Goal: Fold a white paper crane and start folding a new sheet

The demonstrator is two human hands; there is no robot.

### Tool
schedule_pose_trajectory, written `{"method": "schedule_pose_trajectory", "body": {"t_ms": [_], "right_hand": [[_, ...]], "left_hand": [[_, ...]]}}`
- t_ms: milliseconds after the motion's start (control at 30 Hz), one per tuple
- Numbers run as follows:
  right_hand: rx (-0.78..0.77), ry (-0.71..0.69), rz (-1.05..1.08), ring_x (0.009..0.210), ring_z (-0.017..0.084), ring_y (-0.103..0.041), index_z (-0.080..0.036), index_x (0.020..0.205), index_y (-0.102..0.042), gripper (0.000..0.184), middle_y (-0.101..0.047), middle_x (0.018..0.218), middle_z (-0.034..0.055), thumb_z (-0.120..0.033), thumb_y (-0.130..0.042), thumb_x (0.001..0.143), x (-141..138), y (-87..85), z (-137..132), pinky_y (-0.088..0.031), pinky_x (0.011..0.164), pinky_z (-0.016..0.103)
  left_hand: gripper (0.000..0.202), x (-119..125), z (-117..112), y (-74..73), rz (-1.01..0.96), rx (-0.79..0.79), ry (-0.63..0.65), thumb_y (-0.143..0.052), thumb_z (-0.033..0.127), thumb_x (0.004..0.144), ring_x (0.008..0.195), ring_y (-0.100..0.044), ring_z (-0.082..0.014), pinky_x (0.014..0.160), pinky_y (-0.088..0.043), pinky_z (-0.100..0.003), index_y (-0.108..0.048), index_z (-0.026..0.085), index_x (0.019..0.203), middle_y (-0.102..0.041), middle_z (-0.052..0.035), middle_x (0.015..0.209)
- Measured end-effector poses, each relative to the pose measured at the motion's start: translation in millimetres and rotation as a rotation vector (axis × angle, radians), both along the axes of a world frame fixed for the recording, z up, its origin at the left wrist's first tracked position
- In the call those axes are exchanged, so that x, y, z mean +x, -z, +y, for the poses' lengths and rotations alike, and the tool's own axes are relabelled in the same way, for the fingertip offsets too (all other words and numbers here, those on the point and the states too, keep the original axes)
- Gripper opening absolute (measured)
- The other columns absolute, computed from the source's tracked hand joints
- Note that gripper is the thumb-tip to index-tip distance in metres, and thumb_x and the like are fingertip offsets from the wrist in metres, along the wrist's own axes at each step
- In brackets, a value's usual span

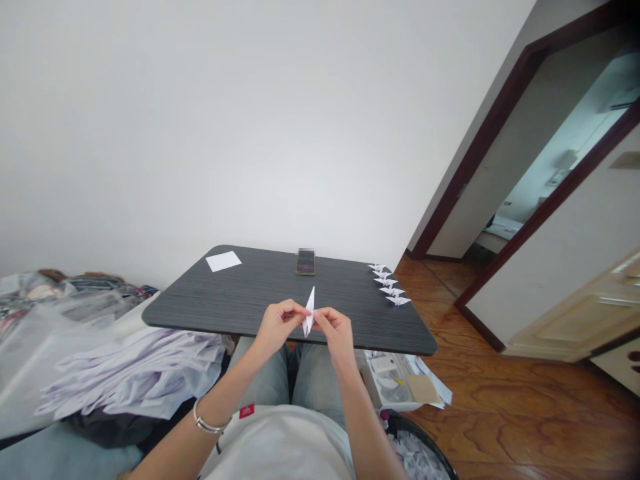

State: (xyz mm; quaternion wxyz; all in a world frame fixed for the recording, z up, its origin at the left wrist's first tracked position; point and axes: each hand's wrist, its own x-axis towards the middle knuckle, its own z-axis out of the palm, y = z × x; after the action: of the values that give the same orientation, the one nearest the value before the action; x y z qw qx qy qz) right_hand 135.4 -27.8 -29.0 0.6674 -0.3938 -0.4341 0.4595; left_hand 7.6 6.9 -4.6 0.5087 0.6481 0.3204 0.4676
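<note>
Between my two hands a narrow, pointed piece of folded white paper (311, 308) stands upright, just above the near edge of the dark table (260, 293). My left hand (280, 323) pinches its left side between thumb and fingers. On the other side, my right hand (336, 327) pinches it the same way. Along the table's right side sits a row of several white paper cranes (389, 283). A flat white sheet of paper (223, 261) lies at the far left corner.
A phone on a stand (305, 261) is at the table's back, by the wall. Clothes (140, 373) are heaped at the left. Below right are a white box (393, 380) of odds and ends and a bin (420, 457) of paper scraps.
</note>
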Motion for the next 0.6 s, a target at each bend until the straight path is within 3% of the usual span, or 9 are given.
{"method": "schedule_pose_trajectory", "body": {"t_ms": [300, 600], "right_hand": [[-0.102, -0.033, -0.066, 0.057, 0.015, -0.061, -0.016, 0.064, -0.066, 0.018, -0.067, 0.062, 0.0014, -0.034, -0.067, 0.063, 3.3, 5.6, 2.3, -0.051, 0.06, 0.028], [-0.041, -0.049, -0.084, 0.057, 0.017, -0.062, -0.016, 0.06, -0.064, 0.015, -0.067, 0.062, 0.0023, -0.029, -0.065, 0.066, 2.9, 1.9, 1.6, -0.05, 0.06, 0.028]], "left_hand": [[0.015, 0.2, 4.0, 11.6, -0.052, -0.029, 0.018, -0.063, 0.023, 0.068, 0.058, -0.057, -0.0118, 0.058, -0.049, -0.024, -0.058, 0.013, 0.078, -0.059, 0.0002, 0.062], [0.021, 1.6, 4.0, 9.0, -0.111, -0.107, 0.061, -0.065, 0.02, 0.066, 0.055, -0.056, -0.0095, 0.056, -0.047, -0.022, -0.055, 0.011, 0.082, -0.058, 0.0015, 0.06]]}}
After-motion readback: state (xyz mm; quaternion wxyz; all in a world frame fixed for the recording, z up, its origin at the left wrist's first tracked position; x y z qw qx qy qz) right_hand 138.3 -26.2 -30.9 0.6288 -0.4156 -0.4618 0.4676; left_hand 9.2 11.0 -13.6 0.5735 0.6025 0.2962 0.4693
